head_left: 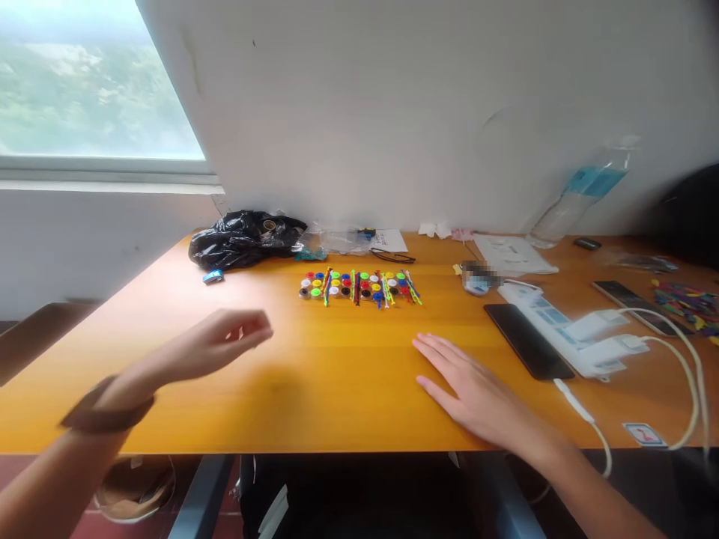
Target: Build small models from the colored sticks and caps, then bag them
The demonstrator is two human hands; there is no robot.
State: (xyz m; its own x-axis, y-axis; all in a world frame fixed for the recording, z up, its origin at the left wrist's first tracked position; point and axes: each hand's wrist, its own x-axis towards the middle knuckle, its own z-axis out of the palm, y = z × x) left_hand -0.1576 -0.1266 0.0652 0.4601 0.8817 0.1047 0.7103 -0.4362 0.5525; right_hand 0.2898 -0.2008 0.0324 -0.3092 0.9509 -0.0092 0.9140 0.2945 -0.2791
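My left hand [239,337] hovers over the left part of the wooden table [342,382], slightly blurred. Its fingers are loosely bent with a gap to the thumb, and nothing shows in them. My right hand [457,382] is palm down with fingers stretched out, at or just above the tabletop; whether it touches I cannot tell. Beyond both hands sit rows of small round pieces [335,283] in red, white, yellow, green, blue and black. Slim coloured plastic sticks [356,288] lie in groups between them. Neither hand touches these pieces.
A black plastic bag [239,239] and a small blue item [213,277] lie at the back left. On the right are a phone [528,340], a power strip [553,326] with cables, a second phone [640,305], colourful pieces [688,305] and a leaning bottle [584,195].
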